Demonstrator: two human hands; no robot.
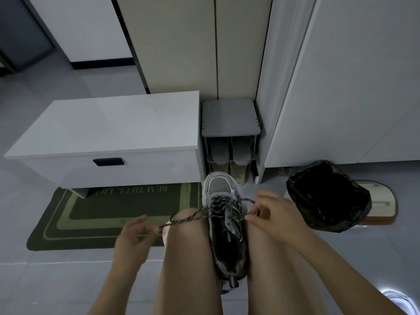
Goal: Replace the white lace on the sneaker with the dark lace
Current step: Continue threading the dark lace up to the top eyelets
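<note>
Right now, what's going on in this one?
A person holds the sneaker toe-out between bare knees. The dark lace is already crossed through the eyelets nearest the toe. The left grip pinches one end, drawn out over the left knee; the right grip pinches the other end beside the shoe. Upper eyelets look unlaced; no white lace is in view.

Occlusions and unreadables, head view.
Sneaker (223,223): flanks and sole hidden by the thighs (188,258) on either side. Left of it: left hand (133,239) motion-blurred, lace (193,215) end lost among its fingers; mat (68,223) lettering unreadable, far edge under the bench (109,123). Beyond the toe: shoes (242,151) half hidden inside the rack (230,120). Right of it: right hand (275,214) pinch covers the other lace end. Forearms (341,269) cut by the bottom edge.
</note>
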